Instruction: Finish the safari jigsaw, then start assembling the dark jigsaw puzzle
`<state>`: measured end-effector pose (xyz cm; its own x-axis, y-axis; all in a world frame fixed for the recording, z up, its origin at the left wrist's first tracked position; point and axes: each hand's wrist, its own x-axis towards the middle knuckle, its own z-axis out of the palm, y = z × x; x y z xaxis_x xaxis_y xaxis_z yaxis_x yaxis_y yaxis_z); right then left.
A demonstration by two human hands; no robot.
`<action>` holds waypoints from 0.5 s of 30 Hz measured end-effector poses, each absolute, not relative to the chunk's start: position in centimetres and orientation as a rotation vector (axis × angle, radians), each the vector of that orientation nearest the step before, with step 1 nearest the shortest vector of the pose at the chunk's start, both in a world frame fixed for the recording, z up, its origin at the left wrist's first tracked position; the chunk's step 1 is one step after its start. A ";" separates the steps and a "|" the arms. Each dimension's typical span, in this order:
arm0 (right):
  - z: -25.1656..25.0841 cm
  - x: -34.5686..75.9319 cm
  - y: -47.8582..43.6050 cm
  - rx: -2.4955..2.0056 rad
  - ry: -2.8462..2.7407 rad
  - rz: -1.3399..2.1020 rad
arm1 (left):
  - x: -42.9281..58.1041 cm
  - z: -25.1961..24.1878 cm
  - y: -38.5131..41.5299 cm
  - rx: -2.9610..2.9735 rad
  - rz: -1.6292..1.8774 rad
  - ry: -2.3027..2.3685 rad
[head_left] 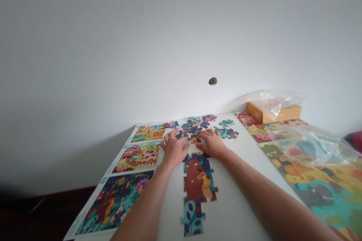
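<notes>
A dark blue and orange jigsaw piece (pixel 194 139) is between my hands, just above the joined section. My right hand (pixel 212 144) has its thumb and forefinger at the right edge of this piece, seemingly gripping it. From the other side, my left hand (pixel 174 150) reaches in with its fingers apart and its forefinger tip close to the piece; contact is hard to make out. Below the hands lies a joined jigsaw section (pixel 195 184) showing a brown bear with an orange horn and teal leaves. Loose jigsaw pieces (pixel 194 121) are heaped beyond my fingertips.
At the left lies a printed sheet (pixel 138 156) with several pictures. More loose pieces (pixel 227 132) sit right of the heap. A yellow box (pixel 283 114) with clear plastic on it and a colourful finished puzzle (pixel 319 184) are at the right. A white wall (pixel 169 45) with a hole stands behind.
</notes>
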<state>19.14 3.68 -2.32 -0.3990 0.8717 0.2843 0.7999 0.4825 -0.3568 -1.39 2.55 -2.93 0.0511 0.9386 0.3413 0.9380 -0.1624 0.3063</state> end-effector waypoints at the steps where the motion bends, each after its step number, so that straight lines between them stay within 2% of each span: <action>1: -2.4 19.1 3.7 -1.391 -2.300 0.214 | -1.4 -2.9 2.6 2.274 0.728 2.040; 7: -2.5 19.3 3.9 -1.435 -2.286 0.164 | -1.1 -2.6 2.4 2.259 0.614 2.075; 15: -2.4 19.0 3.6 -1.533 -2.367 0.154 | -0.9 -2.5 2.4 2.239 0.639 2.081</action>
